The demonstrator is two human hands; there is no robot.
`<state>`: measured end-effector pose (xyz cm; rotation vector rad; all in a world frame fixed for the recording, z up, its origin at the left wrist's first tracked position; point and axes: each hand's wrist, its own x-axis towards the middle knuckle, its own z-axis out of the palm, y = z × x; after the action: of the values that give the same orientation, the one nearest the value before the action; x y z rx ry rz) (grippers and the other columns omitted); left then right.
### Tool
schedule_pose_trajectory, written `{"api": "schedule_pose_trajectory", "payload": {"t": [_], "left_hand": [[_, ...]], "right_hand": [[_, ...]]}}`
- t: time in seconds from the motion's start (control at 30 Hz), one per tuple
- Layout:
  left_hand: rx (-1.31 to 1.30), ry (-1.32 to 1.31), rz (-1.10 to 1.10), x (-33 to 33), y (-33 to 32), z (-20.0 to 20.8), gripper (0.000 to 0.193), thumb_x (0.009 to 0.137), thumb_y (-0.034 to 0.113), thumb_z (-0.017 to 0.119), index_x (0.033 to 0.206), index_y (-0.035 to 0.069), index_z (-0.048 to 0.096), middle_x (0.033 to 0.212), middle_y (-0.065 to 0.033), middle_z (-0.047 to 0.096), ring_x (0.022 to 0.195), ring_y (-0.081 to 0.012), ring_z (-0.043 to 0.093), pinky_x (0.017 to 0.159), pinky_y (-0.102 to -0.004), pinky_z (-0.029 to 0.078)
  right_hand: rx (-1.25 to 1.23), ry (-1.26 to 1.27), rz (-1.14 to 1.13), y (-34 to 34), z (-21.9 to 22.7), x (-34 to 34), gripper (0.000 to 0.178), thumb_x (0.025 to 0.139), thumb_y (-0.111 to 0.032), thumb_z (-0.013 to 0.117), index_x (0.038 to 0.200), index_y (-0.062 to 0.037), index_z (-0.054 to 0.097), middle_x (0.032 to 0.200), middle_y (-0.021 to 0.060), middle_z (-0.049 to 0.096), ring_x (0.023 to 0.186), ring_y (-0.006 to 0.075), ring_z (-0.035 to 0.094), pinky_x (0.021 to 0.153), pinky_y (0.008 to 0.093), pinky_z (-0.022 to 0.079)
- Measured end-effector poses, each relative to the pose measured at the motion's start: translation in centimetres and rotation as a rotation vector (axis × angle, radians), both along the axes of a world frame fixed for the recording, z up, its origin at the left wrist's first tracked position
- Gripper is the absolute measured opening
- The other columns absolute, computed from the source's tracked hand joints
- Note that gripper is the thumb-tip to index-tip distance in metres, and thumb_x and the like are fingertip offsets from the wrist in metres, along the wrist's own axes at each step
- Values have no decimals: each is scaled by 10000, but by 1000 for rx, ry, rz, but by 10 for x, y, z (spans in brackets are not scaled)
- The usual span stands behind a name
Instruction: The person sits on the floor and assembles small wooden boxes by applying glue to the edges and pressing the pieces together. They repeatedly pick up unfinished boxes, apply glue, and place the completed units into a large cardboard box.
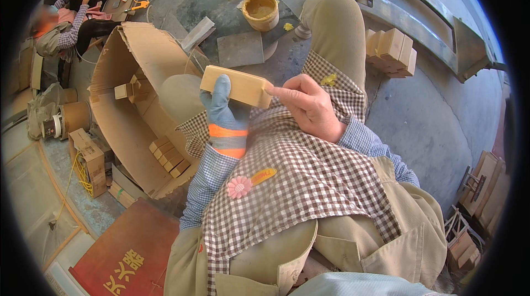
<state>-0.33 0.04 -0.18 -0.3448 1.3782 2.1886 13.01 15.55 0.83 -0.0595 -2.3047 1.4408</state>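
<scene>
Gripping a pale wooden block (236,86) above the lap, the gloved left hand (220,107) closed under it while the bare right hand (309,105) pinched its right end, over a checked apron (309,180).

You get bright daylight on the concrete floor (430,114), with soft shadows just beside the glue pot (260,10). Straight edges bend hard toward the black fisheye rim. Far left of the pot, a person's face is blurred; the centre stays sharp.
</scene>
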Motion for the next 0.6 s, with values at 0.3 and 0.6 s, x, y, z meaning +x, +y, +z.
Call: {"api": "schedule_pose_trajectory", "payload": {"t": [0.3, 0.6], "left_hand": [[-15, 34, 46, 7, 5, 10, 604, 903, 223, 726, 1369, 120, 355, 1212, -104, 518, 1060, -224, 585, 871, -403, 556], [-56, 107, 18, 7, 2, 8, 607, 908, 198, 720, 1371, 76, 347, 1199, -93, 537, 1062, -212, 581, 870, -397, 551]], "right_hand": [[-267, -158, -194, 0, 7, -4, 425, 847, -136, 770, 1192, 1, 563, 755, 53, 515, 655, 150, 515, 585, 287, 439], [-356, -280, -360, -4, -9, -32, 441, 848, -228, 798, 1123, 5, 544, 690, 29, 476, 605, 133, 467, 568, 311, 422]]}}
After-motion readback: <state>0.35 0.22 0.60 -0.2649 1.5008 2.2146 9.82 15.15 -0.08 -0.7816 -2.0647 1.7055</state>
